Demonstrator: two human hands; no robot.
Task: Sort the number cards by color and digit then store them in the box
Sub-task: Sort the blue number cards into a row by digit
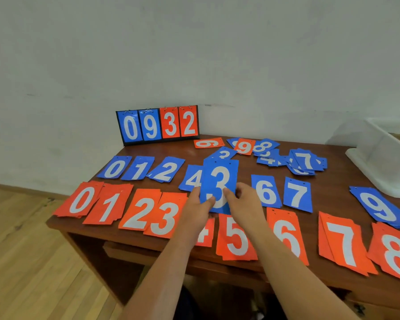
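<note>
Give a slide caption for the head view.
The left hand and right hand hold a blue 3 card over the blue row on the table.

Nine orange piles (237, 236) run along the near row, 0 through 8. Behind them sit seven blue piles (266, 191), plus one blue 3 card (219, 176) raised above them. One scoreboard (158, 125) shows four digits: two blue, two orange. At the back lie two loose orange cards (208, 143), and the loose blue cards (307, 161) overlap too much to count. One white box (383, 158).
</note>
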